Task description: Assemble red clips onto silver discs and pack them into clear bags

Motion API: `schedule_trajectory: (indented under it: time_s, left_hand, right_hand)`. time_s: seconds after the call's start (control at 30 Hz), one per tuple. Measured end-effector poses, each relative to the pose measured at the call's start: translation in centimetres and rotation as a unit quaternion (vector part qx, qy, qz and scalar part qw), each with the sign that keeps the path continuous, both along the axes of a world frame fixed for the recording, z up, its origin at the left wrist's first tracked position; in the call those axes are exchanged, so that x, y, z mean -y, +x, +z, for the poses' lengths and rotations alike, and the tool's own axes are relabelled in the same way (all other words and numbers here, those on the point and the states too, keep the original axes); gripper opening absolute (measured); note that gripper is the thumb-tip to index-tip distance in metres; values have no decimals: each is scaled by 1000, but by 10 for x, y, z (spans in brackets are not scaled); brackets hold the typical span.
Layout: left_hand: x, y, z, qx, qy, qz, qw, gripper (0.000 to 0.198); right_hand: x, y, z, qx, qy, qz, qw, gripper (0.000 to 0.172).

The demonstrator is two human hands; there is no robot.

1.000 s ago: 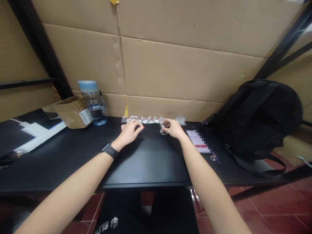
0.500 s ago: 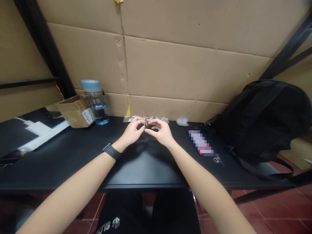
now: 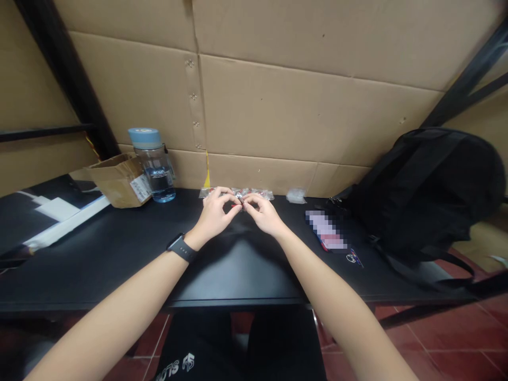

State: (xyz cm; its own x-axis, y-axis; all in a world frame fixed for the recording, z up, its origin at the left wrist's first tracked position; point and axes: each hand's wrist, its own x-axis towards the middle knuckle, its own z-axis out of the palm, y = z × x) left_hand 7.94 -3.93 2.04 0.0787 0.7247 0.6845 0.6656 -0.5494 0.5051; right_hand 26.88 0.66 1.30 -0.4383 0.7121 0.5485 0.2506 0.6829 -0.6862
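Note:
My left hand [image 3: 217, 212] and my right hand [image 3: 262, 212] meet over the back middle of the black table [image 3: 234, 275]. Thumbs and fingertips of both pinch one small dark item with a bit of red [image 3: 242, 202]. Fingers cover most of it, so its kind cannot be made out. Just behind the hands lie clear plastic packets with red and silvery bits [image 3: 257, 193], partly hidden by the fingers. A dark watch [image 3: 181, 247] is on my left wrist.
At left stand a water bottle with a blue lid [image 3: 153, 166], an open cardboard box [image 3: 119, 182] and a white charger [image 3: 57, 209]. On the right are a crumpled clear bag [image 3: 296, 196], a blurred-out card [image 3: 326, 230], a key ring [image 3: 351, 258] and a black backpack [image 3: 428, 196]. Cardboard [image 3: 278, 106] walls the back.
The small dark item has turned in my fingertips and shows less. My fingers have closed in around it, and both hands stay in nearly the same place. The view has shifted slightly.

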Motion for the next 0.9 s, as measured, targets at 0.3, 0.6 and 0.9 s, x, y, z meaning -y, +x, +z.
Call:
schedule_trajectory:
  time_s: [0.3,0.6,0.9]
  left_hand:
    - [-3,-2,-8,-154,-123,-44,979,29]
    - [-16,-18,-18,-198,-182,-31,963,39]
    - [-17,-21,-14,-188,-187,-6,964,36]
  right_hand:
    - [3,9,5,89,100,-42,990,15]
    - [-21,36,-2,288,59,-80,952,23]
    - [-55,112,-16,414,-104,-352,833,42]
